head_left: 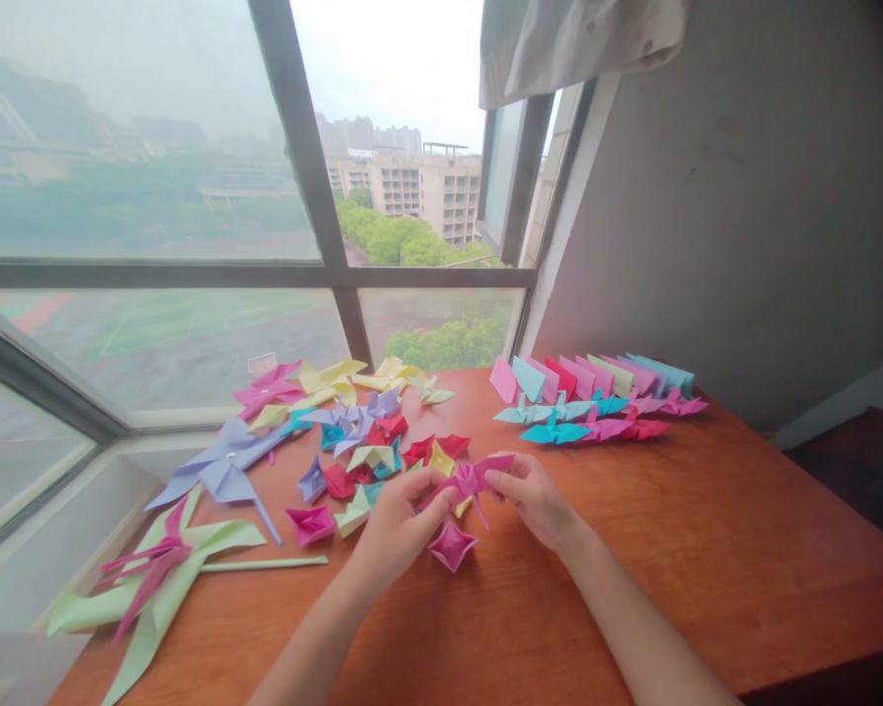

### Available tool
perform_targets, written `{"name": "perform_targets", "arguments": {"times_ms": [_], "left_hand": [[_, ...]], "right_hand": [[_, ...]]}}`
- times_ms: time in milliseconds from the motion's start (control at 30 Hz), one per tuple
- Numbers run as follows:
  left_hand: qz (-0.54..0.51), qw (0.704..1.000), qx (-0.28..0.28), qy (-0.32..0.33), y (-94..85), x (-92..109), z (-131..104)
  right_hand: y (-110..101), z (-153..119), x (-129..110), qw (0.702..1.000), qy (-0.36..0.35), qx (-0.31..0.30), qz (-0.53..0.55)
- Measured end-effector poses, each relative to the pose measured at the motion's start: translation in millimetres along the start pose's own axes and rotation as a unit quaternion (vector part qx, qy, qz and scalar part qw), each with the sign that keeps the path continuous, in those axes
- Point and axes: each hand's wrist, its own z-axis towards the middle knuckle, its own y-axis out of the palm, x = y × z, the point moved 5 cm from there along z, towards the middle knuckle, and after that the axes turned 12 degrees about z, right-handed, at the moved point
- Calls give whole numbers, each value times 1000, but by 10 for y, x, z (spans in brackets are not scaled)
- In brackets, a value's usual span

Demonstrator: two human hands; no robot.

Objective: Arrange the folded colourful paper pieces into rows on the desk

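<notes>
Pink paper crane (471,479) spans both hands, left hand (404,520) and right hand (534,498) angled inward, fingers pinched closed on its wings.

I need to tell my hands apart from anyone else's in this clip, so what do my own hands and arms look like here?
Your left hand and right hand are both bare, with no gloves. Both forearms are bare too: no sleeves, watch, bracelet or cables show. I can't make out any rings or markings.
</notes>
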Motion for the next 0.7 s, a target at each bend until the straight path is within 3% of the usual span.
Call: {"name": "perform_targets", "arguments": {"times_ms": [400,700], "left_hand": [[6,1000,6,12,-17,62,-1],[33,999,1,1,-27,59,0]], "right_hand": [[28,-18,7,999,16,-37,-8],[-14,-20,-29,999,-7,-26,-30]]}}
